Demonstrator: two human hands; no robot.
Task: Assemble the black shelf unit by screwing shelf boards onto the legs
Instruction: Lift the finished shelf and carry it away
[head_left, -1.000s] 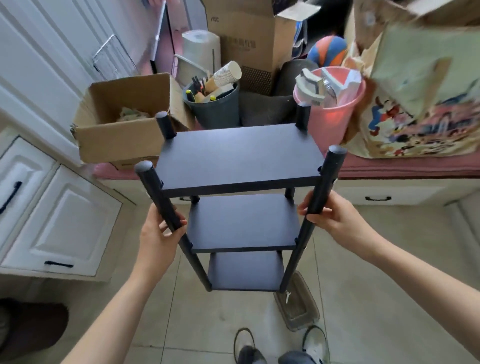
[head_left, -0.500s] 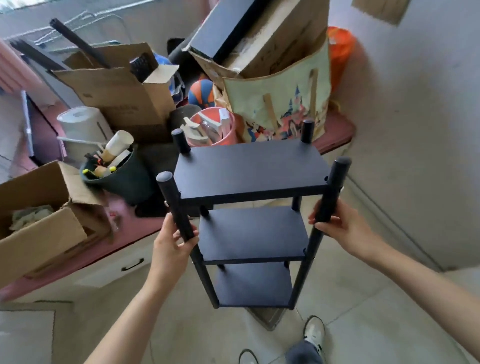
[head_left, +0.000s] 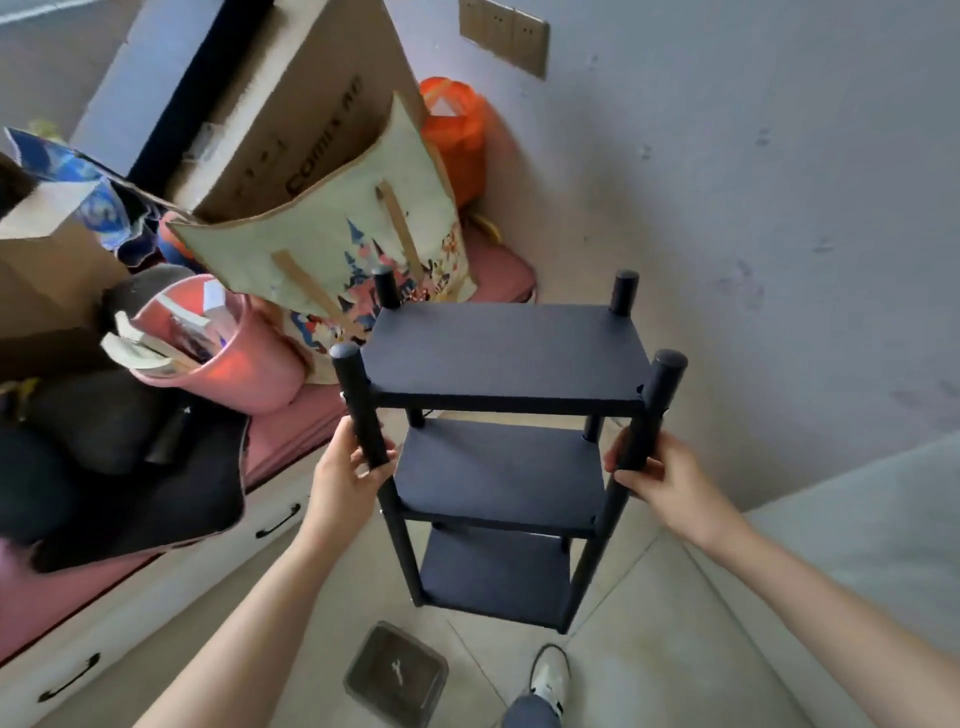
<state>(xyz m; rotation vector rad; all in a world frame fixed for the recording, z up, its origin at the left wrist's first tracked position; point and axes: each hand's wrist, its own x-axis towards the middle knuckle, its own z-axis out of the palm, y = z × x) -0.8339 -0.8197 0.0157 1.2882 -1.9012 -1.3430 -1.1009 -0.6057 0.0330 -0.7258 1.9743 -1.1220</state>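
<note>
Seemingly finished, the black shelf unit (head_left: 506, 457) sits centre frame, upright. At nine o'clock the left hand (head_left: 345, 480) wraps its fingers (head_left: 376, 470) around the front-left leg (head_left: 363, 410); at three o'clock the right hand (head_left: 662, 480) grips the front-right leg (head_left: 652, 415), likely steadying or carrying it evenly.

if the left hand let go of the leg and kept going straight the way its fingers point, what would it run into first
Probably the middle shelf board. The left hand wraps the front left leg with fingers curling rightward, toward the shelf's interior, and that board's near left corner lies just beyond them. Depth is hard to judge, so it might pass just above.
</note>
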